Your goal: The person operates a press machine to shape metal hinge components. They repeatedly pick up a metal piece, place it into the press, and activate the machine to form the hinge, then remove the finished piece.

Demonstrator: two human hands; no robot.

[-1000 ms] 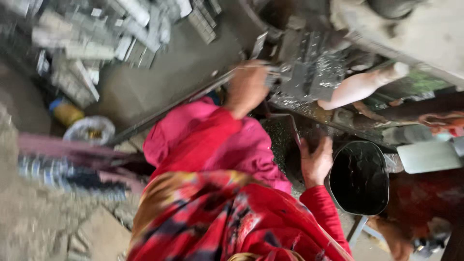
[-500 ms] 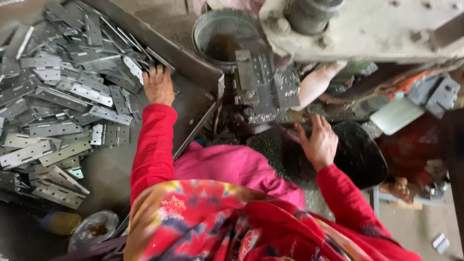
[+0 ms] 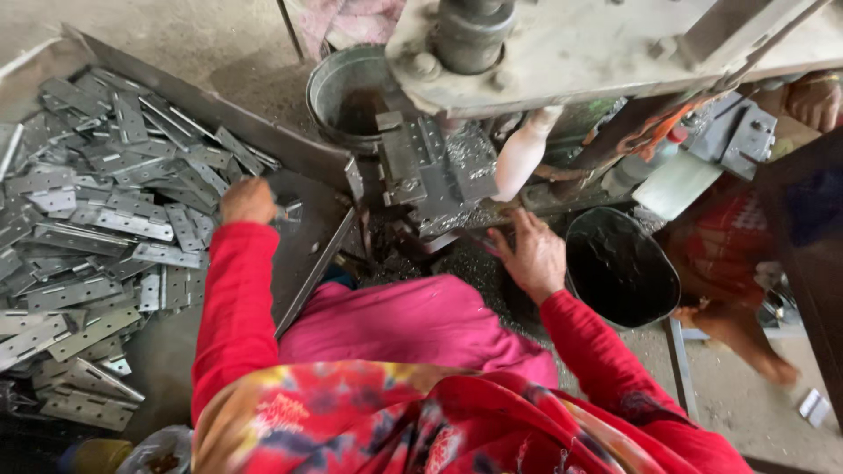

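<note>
My left hand (image 3: 248, 200), center-left, fingers curled onto a metal hinge plate (image 3: 287, 211) (grip unclear); right hand (image 3: 533, 254), fingers spread, beside the black bucket (image 3: 620, 276).

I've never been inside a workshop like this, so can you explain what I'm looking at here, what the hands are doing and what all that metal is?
The picture comes from a camera worn on the person's head, looking down, so you see their own red sleeves and pink lap. The left hand reaches into a pile of flat grey hinge plates with holes, lying in a shallow metal tray; it seems closed on a small metal piece, though that is hard to make out. The right hand rests open, holding nothing, on dark metal grit at the foot of a heavy press machine. More hinge plates sit on the machine's bed. A grey metal bucket stands behind, and a black bucket beside the right hand. At the right edge, another person's foot shows.
</note>
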